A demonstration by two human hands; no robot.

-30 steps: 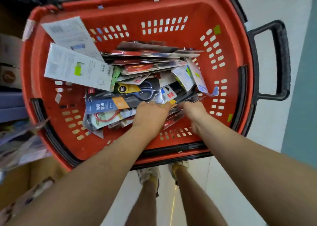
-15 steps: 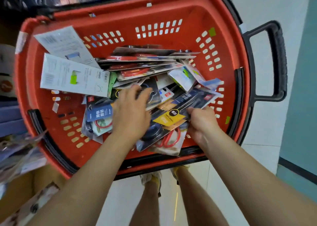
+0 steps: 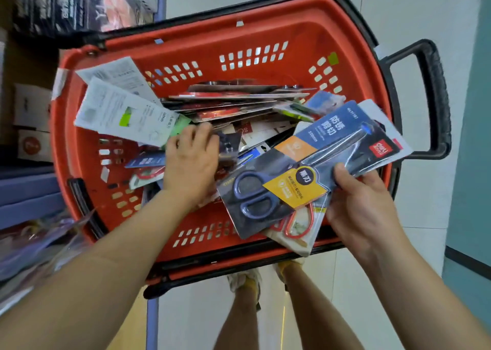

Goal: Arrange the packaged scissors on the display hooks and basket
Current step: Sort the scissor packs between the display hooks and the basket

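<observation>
The right hand [image 3: 364, 211] gripped a blue scissors pack [image 3: 318, 158], half-covering red-handled packs [image 3: 300, 225] beneath. The left hand [image 3: 190, 164] rested on the basket [image 3: 265, 39] pile, its hold unclear.

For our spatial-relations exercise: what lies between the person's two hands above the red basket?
Head view: the handle end of the blue scissors pack, gripped by the right hand, fills the gap toward the left hand, with a red-handled pack beneath.
</observation>
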